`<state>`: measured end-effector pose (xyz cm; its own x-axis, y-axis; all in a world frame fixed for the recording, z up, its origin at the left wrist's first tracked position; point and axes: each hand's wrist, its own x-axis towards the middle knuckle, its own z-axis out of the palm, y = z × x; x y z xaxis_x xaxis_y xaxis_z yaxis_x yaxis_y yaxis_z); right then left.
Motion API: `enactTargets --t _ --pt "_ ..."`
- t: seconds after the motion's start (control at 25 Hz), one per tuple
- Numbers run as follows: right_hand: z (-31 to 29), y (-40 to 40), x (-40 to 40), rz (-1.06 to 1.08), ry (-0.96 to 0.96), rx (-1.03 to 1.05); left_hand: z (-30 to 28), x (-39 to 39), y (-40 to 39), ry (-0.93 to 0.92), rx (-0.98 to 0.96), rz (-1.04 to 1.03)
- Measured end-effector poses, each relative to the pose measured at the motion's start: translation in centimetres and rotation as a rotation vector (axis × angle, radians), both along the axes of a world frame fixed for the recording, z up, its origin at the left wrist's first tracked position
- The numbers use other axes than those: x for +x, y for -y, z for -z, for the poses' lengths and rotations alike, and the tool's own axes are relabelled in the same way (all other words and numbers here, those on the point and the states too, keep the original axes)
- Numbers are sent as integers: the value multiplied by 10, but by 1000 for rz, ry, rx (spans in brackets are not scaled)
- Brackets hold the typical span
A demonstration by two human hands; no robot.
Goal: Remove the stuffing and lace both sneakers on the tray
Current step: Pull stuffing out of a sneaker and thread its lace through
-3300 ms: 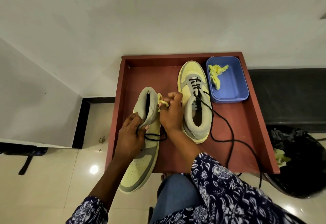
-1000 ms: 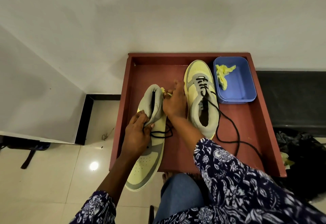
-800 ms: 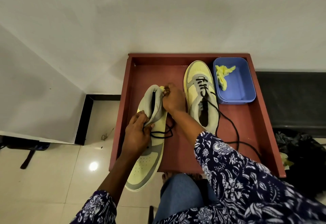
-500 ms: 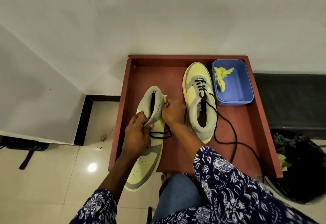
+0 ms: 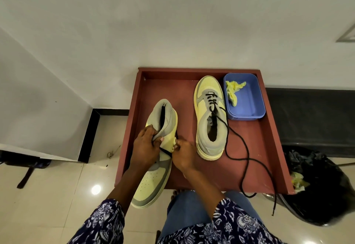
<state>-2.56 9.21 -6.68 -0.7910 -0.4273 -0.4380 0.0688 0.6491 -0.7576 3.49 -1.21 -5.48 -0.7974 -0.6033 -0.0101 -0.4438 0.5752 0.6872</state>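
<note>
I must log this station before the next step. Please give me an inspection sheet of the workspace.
Surface: red tray, bare in places.
Job's things: left sneaker held tilted, toe past the near rim; right sneaker flat, partly laced, black lace trailing over the rim.
Clutter: blue tub with yellow stuffing.
Hands: left hand grips the left sneaker's collar; right hand pinches at its side.
Cables: nothing seen.
Surroundings: black bag right, tiled floor.

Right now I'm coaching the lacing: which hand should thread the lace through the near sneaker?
The right hand. It already pinches at the sneaker's side where the black lace shows, while the left hand grips the collar, steadying it.
</note>
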Motion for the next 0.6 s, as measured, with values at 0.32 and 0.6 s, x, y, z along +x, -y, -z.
enactTargets --t 0.32,0.6 --pt "-33 -20 7 98 -98 -139 -30 -6 -7 64 75 -89" --pt "-69 -48 -1 340 -98 -275 -63 6 -8 -35 47 42"
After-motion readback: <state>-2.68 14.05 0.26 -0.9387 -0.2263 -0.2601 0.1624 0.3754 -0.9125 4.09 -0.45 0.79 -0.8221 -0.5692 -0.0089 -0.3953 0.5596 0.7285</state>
